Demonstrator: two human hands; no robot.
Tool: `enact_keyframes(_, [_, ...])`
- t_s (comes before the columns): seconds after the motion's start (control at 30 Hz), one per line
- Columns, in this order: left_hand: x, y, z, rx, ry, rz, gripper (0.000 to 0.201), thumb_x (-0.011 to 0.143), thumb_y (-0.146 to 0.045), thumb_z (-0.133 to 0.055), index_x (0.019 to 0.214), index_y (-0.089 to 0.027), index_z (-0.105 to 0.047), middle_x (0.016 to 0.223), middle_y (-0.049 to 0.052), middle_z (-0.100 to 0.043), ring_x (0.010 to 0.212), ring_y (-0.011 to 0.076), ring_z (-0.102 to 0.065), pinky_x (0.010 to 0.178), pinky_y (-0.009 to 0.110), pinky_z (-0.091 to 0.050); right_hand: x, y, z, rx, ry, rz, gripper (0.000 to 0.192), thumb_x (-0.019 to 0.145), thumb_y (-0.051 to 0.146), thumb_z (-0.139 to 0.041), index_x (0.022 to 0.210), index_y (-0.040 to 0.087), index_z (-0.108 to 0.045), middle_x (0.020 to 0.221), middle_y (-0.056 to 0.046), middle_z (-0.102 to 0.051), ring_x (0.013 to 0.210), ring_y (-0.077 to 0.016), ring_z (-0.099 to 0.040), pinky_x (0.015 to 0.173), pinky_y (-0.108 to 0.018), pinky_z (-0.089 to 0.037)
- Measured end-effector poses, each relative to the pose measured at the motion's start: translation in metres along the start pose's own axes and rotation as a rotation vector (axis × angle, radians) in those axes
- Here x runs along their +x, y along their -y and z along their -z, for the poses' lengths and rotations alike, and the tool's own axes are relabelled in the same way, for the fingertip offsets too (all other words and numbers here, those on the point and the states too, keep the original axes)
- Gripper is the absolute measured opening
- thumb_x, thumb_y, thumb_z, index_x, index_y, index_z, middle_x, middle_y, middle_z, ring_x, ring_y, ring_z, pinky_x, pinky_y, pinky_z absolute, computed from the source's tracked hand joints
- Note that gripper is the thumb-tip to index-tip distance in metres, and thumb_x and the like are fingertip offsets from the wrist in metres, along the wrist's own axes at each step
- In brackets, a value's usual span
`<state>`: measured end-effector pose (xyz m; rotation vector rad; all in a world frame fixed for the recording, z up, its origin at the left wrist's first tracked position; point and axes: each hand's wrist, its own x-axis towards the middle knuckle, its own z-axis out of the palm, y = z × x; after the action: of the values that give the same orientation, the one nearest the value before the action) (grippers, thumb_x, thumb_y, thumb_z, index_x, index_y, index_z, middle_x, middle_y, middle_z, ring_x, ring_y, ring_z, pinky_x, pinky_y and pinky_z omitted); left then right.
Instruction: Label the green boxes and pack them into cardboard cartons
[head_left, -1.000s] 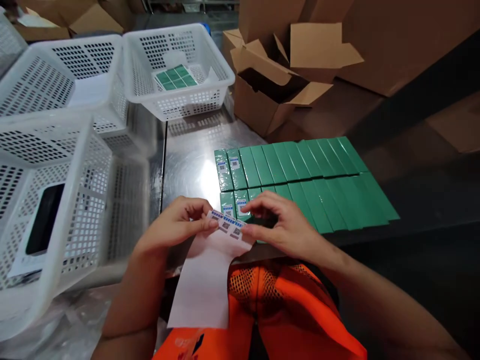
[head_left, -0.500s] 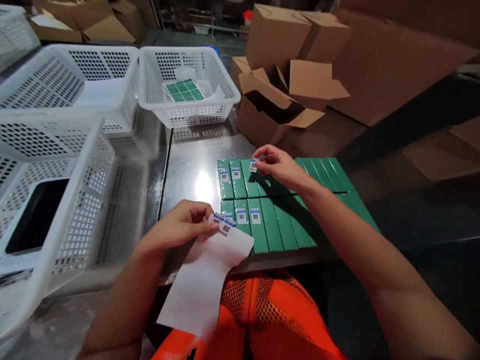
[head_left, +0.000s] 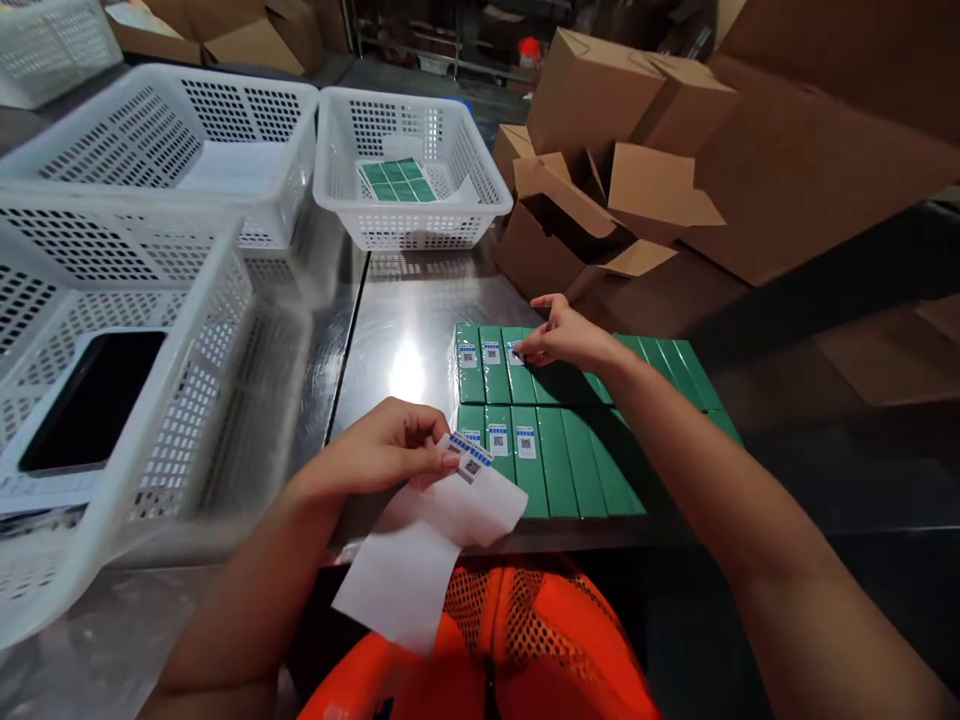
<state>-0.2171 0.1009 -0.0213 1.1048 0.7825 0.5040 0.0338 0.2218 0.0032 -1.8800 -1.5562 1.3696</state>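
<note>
My left hand (head_left: 405,445) pinches a white label sheet (head_left: 397,585) at its upper end, where several QR-code stickers sit by the thumb. The sheet hangs bent over my lap. My right hand (head_left: 566,338) rests on the far row of green boxes (head_left: 570,485), a fingertip pressing a QR-code sticker (head_left: 516,353) against the third box from the left. Its index finger is raised and stretched out, apart from the others. Two boxes left of it carry stickers, and so do the three leftmost in the near row, one partly hidden by the sheet.
White perforated baskets (head_left: 416,215) stand at the left and back; the nearest holds a black phone (head_left: 97,400), another a sheet of green labels (head_left: 397,180). Open cardboard cartons (head_left: 547,240) are piled behind the boxes. The metal table's (head_left: 405,320) front edge meets my orange vest.
My right hand has brought the sticker down from above onto the third far-row box, and its index finger has lifted away. My left hand still holds the sheet. The view has shifted slightly.
</note>
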Motion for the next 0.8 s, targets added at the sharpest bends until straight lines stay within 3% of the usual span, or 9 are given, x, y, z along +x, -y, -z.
enact_keyframes(0.07, [0.001, 0.002, 0.001, -0.013, -0.017, -0.01, 0.031, 0.076, -0.033, -0.077, 0.064, -0.016, -0.054, 0.053, -0.002, -0.057, 0.05, 0.0087, -0.048, 0.049, 0.02, -0.034, 0.003, -0.001, 0.001, -0.159, -0.057, 0.037, 0.076, 0.07, 0.01, -0.08, 0.132, 0.016, -0.037, 0.067, 0.002, -0.062, 0.061, -0.0183, -0.061, 0.057, -0.028, -0.053])
enact_keyframes(0.17, [0.003, 0.006, 0.002, -0.028, -0.063, -0.032, 0.033, 0.076, -0.035, -0.078, 0.066, -0.017, -0.053, 0.052, -0.003, -0.055, 0.048, 0.0082, -0.046, 0.048, 0.019, -0.032, 0.002, -0.003, 0.005, -0.524, -0.258, 0.158, 0.067, 0.06, 0.025, -0.09, 0.118, 0.018, -0.056, 0.082, -0.003, -0.063, 0.08, -0.0247, -0.063, 0.069, -0.035, -0.052])
enact_keyframes(0.23, [0.004, 0.007, 0.002, -0.029, -0.093, -0.046, 0.035, 0.075, -0.038, -0.079, 0.066, -0.017, -0.052, 0.051, -0.004, -0.054, 0.046, 0.008, -0.045, 0.047, 0.019, -0.03, -0.008, -0.004, 0.004, -0.598, -0.34, 0.28, 0.058, 0.059, 0.032, -0.091, 0.109, 0.019, -0.064, 0.089, -0.004, -0.063, 0.086, -0.0248, -0.061, 0.074, -0.035, -0.049])
enact_keyframes(0.33, [0.006, 0.007, 0.002, -0.011, -0.135, -0.059, 0.037, 0.074, -0.041, -0.079, 0.066, -0.017, -0.052, 0.052, -0.002, -0.055, 0.046, 0.0086, -0.047, 0.047, 0.019, -0.03, -0.039, -0.008, -0.011, -0.304, -0.111, 0.426, 0.038, 0.074, 0.043, -0.08, 0.102, 0.019, -0.069, 0.082, -0.002, -0.062, 0.073, -0.0174, -0.057, 0.066, -0.03, -0.046])
enact_keyframes(0.43, [0.008, 0.007, 0.002, -0.004, -0.166, -0.051, 0.038, 0.071, -0.043, -0.081, 0.066, -0.017, -0.054, 0.052, -0.002, -0.056, 0.046, 0.0091, -0.047, 0.046, 0.02, -0.03, -0.077, -0.017, -0.034, -0.096, 0.108, 0.533, 0.029, 0.078, 0.044, -0.078, 0.092, 0.02, -0.073, 0.079, -0.001, -0.064, 0.07, -0.015, -0.058, 0.064, -0.028, -0.045])
enact_keyframes(0.53, [0.009, 0.008, 0.003, -0.004, -0.168, -0.047, 0.039, 0.07, -0.045, -0.081, 0.067, -0.017, -0.054, 0.053, -0.003, -0.055, 0.046, 0.0088, -0.045, 0.046, 0.02, -0.029, -0.103, -0.027, -0.052, -0.066, 0.082, 0.716, 0.011, 0.081, 0.031, -0.078, 0.085, 0.022, -0.073, 0.082, -0.001, -0.066, 0.079, -0.0151, -0.061, 0.071, -0.029, -0.047])
enact_keyframes(0.63, [0.011, 0.008, 0.004, 0.026, -0.162, -0.03, 0.04, 0.07, -0.046, -0.079, 0.067, -0.017, -0.053, 0.052, -0.004, -0.052, 0.046, 0.0084, -0.043, 0.047, 0.02, -0.028, -0.108, -0.032, -0.052, 0.056, 0.059, 0.862, 0.004, 0.086, 0.024, -0.072, 0.084, 0.024, -0.069, 0.086, -0.001, -0.066, 0.085, -0.0155, -0.062, 0.081, -0.031, -0.049])
enact_keyframes(0.7, [0.012, 0.008, 0.004, 0.031, -0.161, -0.022, 0.04, 0.071, -0.046, -0.079, 0.067, -0.017, -0.052, 0.052, -0.004, -0.052, 0.047, 0.0082, -0.043, 0.047, 0.02, -0.028, -0.1, -0.031, -0.04, 0.191, -0.004, 0.816, 0.007, 0.087, 0.025, -0.07, 0.084, 0.025, -0.064, 0.092, -0.001, -0.065, 0.092, -0.0168, -0.062, 0.084, -0.033, -0.05])
enact_keyframes(0.8, [0.012, 0.01, 0.004, 0.039, -0.158, -0.003, 0.041, 0.071, -0.046, -0.079, 0.067, -0.017, -0.05, 0.053, -0.004, -0.052, 0.047, 0.0082, -0.042, 0.047, 0.019, -0.027, -0.075, -0.027, -0.01, 0.295, -0.189, 0.616, 0.012, 0.086, 0.028, -0.067, 0.085, 0.024, -0.056, 0.09, -0.001, -0.064, 0.088, -0.0163, -0.063, 0.081, -0.031, -0.052])
